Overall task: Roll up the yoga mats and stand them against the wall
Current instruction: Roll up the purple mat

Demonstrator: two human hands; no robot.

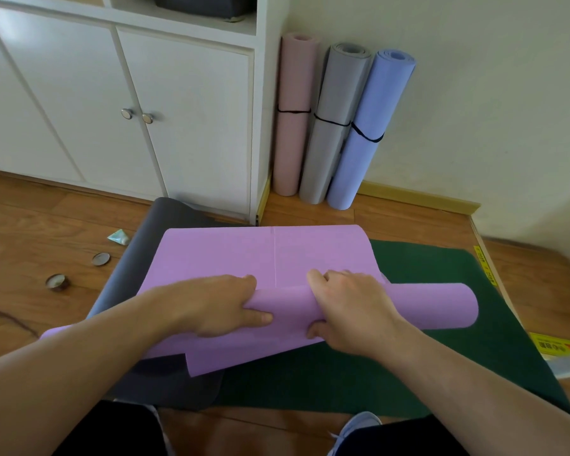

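Far left of the fingers, two round tins [57, 282] and a small green packet [119, 237] lie on the wooden floor [30, 232], with a white cabinet [185, 126] behind. A dark grey mat [139, 251] lies flat under the left hand [211, 307], whose fingers are curled round the partly rolled purple yoga mat [244, 251], thumb on top. Just beside it, the right hand [352, 311] clamps the same roll, fingers over it and thumb beneath. Beyond the fingers, pink [293, 126], grey [333, 126] and blue [366, 143] rolled mats stand against the wall [491, 110]. A green mat [425, 357] lies flat to the right of the fingers.
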